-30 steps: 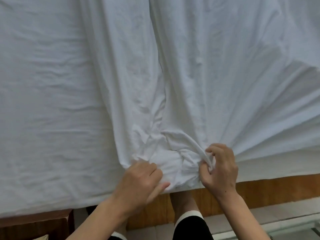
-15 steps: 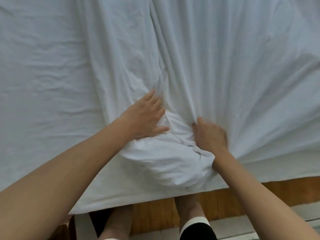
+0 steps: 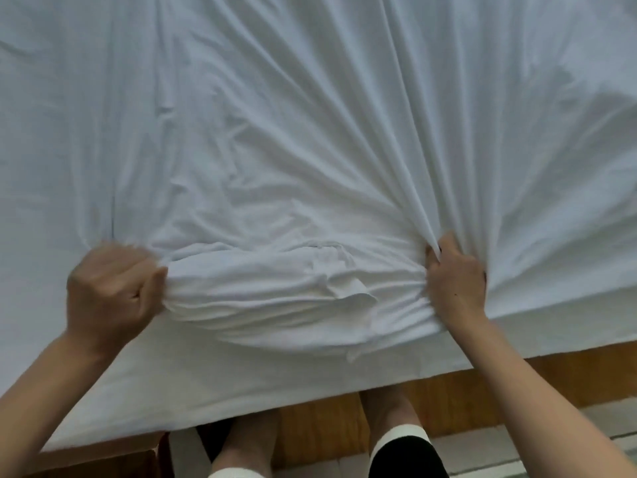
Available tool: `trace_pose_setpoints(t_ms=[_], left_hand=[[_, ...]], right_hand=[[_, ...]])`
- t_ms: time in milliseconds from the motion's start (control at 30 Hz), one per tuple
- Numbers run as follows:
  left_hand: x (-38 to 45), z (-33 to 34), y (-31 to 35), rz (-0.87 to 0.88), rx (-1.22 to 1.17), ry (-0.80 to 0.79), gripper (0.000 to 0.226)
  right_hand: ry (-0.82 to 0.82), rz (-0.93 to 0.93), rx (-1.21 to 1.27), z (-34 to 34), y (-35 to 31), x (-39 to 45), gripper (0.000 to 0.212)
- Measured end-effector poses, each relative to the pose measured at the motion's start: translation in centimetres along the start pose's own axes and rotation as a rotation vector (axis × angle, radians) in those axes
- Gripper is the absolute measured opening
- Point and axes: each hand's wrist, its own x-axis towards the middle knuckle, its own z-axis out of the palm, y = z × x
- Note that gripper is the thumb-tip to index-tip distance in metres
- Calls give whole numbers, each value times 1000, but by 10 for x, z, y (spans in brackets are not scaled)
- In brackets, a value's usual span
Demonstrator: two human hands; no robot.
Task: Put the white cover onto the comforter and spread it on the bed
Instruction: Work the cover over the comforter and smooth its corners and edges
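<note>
Wooden bed frame ran nearest, under the sheet's edge. Just beyond, the left hand and right hand each clenched bunched white cover, a padded lump between them. Farther off, folds fanned out across the bed.
</note>
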Motion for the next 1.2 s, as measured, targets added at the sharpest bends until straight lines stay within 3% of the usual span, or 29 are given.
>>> trace_pose_setpoints(t_ms=[133,233,333,367,467,567,667,867,1100,1200], left_hand=[[-9,19,-15,-122,79,-294,53],[22,26,-3,-273,-2,-326,44],[51,36,18,-109,-85,-269,44],[56,43,26,-6,-83,-313,48],[63,58,42,186,-78,-492,63],[47,52,45,263,-112,-456,56],[13,37,55,352,-144,-391,49],[-57,3,11,217,-128,-122,61],[-86,13,4,101,-84,-84,57],[-80,12,25,132,-152,-173,51]], right_hand=[[34,17,24,5,-15,-8,22],[146,29,170,-2,-37,-8,12],[287,-223,370,-11,-74,-9,23],[259,-321,432,-15,-90,-9,25],[-32,-556,410,-21,-130,-8,38],[-262,-600,294,-14,-145,-9,45],[-192,-606,358,-5,-140,-35,46],[-160,-817,293,33,-96,-117,61],[-75,-878,271,46,-97,-127,59],[-116,-853,296,45,-93,-130,52]])
